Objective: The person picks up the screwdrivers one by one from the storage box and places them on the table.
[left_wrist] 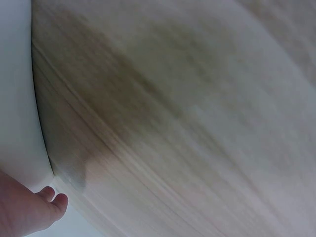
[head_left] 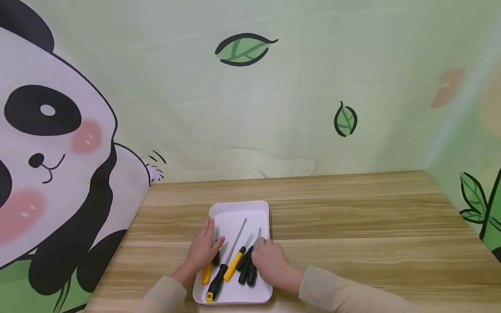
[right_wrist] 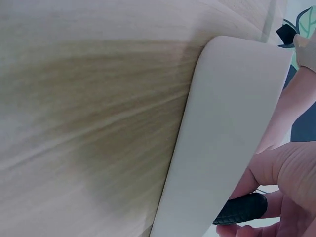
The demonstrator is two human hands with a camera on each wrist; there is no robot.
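Note:
A white tray [head_left: 242, 297] holds several screwdrivers. My left hand [head_left: 201, 250] rests at its left rim with fingers extended, partly covering a yellow handle [head_left: 206, 274] and a black handle [head_left: 216, 258]. At the tray's right side, the curled fingers of my right hand [head_left: 270, 260] hold a black-handled screwdriver [right_wrist: 242, 208], whose handle shows between thumb and fingers in the right wrist view. Beside it lie more black handles [head_left: 243, 274]. A long screwdriver with a black-and-yellow handle [head_left: 217, 280] and a yellow-handled screwdriver [head_left: 234, 264] lie diagonally in the middle.
The tray stands on a wood-grain table [head_left: 352, 234], near the front edge of the head view. Behind the table hangs a pale green wall cover [head_left: 297, 87] printed with leaves and a large panda [head_left: 51, 152].

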